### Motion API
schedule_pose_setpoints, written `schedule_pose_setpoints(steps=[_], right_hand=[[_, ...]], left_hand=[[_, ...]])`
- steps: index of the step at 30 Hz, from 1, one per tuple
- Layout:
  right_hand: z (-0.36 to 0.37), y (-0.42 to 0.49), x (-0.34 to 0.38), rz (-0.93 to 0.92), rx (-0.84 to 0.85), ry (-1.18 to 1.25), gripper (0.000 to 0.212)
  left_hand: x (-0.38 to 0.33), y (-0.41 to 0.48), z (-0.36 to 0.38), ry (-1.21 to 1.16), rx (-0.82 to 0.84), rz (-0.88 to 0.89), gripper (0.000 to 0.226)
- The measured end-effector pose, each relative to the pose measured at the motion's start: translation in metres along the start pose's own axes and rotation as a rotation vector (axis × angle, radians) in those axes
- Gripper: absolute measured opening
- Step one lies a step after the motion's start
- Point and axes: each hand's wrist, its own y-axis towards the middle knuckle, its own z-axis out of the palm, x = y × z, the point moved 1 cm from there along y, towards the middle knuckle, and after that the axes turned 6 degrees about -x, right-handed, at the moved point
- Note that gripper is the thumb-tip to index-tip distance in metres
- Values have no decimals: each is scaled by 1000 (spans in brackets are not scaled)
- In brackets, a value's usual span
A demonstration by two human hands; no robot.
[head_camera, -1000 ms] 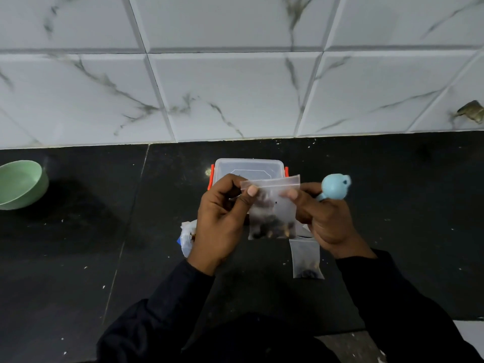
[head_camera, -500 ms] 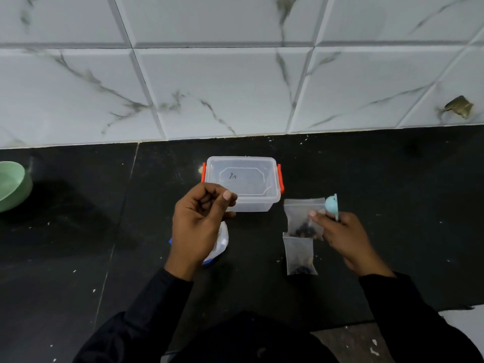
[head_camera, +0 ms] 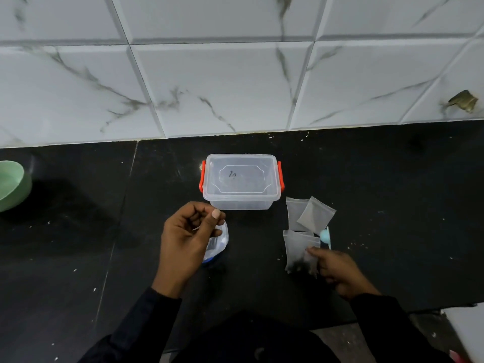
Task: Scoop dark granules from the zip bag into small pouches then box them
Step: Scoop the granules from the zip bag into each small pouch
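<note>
Right grip (head_camera: 337, 271) holds my pale blue plastic scoop (head_camera: 324, 235), fingertip on a small clear plastic pouch (head_camera: 297, 251); left grip (head_camera: 188, 231) hovers curled, holding nothing I see.

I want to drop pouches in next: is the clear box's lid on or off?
On. The clear box shows its flat lid across the top, orange latches down at both sides.

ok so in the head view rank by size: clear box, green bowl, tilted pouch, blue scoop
1. clear box
2. green bowl, unsure: the frame edge cuts it off
3. tilted pouch
4. blue scoop
</note>
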Motion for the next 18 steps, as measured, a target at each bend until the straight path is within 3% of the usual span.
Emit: schedule_pose_setpoints(steps=[4, 7, 11, 18], right_hand=[[8, 12, 1, -31, -53, 33, 26], [12, 14, 2, -223, -179, -65, 17], [16, 15, 3, -381, -225, -195, 16], [-17, 37, 32, -502, -379, -154, 37]], left_hand=[[1, -2, 1, 19, 24, 10, 14], [2, 2, 0, 13, 25, -2, 15], [3, 3, 1, 29, 43, 1, 12], [2, 3, -1, 35, 45, 8, 13]])
